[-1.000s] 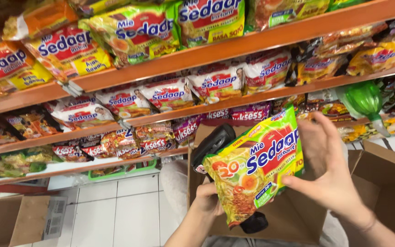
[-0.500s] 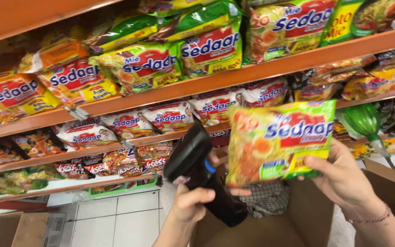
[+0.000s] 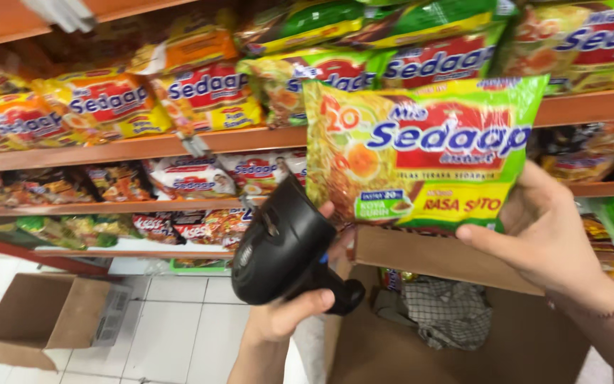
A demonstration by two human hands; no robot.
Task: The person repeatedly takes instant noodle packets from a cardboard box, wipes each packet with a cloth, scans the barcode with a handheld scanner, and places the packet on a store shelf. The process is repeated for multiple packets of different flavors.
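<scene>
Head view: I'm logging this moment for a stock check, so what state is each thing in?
noodle packet: sealed, held upright in the right hand, face to the camera.
black handheld scanner: gripped in the left hand, head towards the packet.
large cardboard box: open, checked cloth inside.
small cardboard box: open, on the floor.
shelves: stocked with noodle packets.

My left hand [image 3: 286, 313] grips a black barcode scanner [image 3: 286, 249] beside the green-and-yellow noodle packet [image 3: 421, 153] that my right hand [image 3: 548, 231] holds up before the wooden shelves [image 3: 179, 147].
</scene>
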